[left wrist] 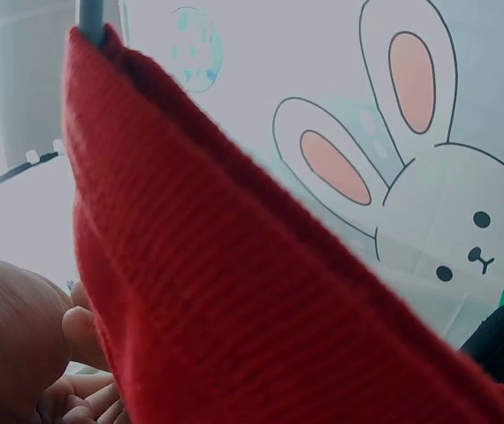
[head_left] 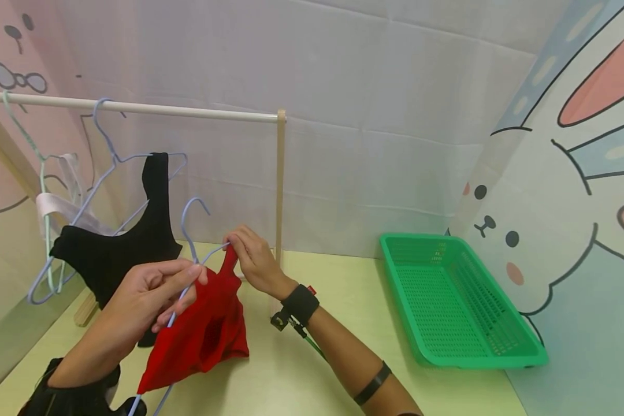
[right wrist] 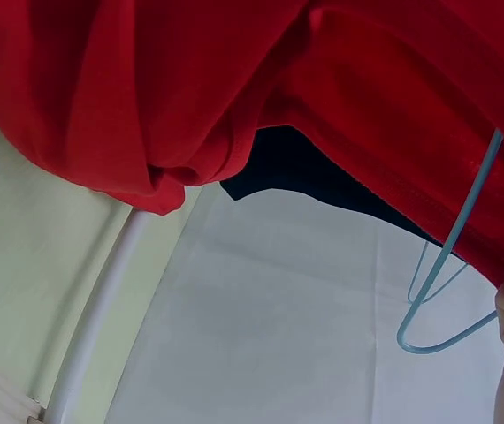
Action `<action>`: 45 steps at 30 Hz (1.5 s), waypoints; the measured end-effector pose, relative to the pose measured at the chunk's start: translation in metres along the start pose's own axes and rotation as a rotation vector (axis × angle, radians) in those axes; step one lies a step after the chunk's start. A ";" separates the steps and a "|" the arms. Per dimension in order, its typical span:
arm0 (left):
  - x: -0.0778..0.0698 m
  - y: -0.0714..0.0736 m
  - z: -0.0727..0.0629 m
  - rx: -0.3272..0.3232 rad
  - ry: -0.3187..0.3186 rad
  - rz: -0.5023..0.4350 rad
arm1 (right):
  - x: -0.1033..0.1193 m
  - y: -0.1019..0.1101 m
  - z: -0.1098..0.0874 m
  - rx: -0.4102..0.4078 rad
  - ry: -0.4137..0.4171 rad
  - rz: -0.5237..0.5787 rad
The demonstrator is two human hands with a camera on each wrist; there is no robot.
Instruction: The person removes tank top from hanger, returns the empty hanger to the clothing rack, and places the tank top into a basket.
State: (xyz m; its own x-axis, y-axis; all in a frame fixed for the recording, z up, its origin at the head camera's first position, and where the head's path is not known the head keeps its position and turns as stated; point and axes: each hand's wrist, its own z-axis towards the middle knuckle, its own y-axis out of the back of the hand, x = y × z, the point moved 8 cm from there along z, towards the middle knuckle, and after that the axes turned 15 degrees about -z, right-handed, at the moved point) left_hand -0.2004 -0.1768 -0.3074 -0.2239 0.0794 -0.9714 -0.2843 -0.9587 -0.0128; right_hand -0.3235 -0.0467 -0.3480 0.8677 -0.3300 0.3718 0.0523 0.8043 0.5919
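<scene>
**Two hands are holding a red top (head_left: pixel 208 326) and a blue hanger (head_left: pixel 184 228)**

The left hand (head_left: pixel 148 294) is pinching the blue hanger just under its hook, with thumb and fingers bending round the thin bar. The right hand (head_left: pixel 253 260) is working a bit higher, to the right of that grip. It is pinching a red strap (head_left: pixel 229 261) of the red top, right by one arm of the blue hanger. I cannot tell if those fingers are touching the bar too.

The red top is hanging below the two grips in soft folds. Its far end is drooping down below the left hand, where the blue hanger is poking out of the cloth. The hook is sticking up above the left hand.

Behind the left hand, a black top (head_left: pixel 135 248) is hanging on another hanger (head_left: pixel 115 156). Further left of that grip, a pale green hanger (head_left: pixel 43 179) is holding a pale top (head_left: pixel 70 208). A white rail (head_left: pixel 203 111) is running above both hands and holding up these two hangers. A wooden post (head_left: pixel 280 179) is standing behind the right hand. Well off to the right of both grips, a green basket (head_left: pixel 447 312) is sitting on the yellow table (head_left: pixel 351 289).
</scene>
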 end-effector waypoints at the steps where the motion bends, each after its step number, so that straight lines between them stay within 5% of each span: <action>1: -0.001 0.000 0.000 -0.001 0.006 0.004 | 0.000 0.000 0.000 0.001 -0.001 0.002; 45: -0.003 0.000 -0.007 0.008 0.011 0.052 | -0.011 -0.006 -0.003 0.022 -0.064 0.014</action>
State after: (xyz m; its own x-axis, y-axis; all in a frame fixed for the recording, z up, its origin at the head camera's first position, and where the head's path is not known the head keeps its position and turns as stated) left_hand -0.1933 -0.1792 -0.3059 -0.2284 0.0268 -0.9732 -0.2804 -0.9591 0.0394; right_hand -0.3320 -0.0465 -0.3585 0.8349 -0.3505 0.4244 0.0294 0.7983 0.6016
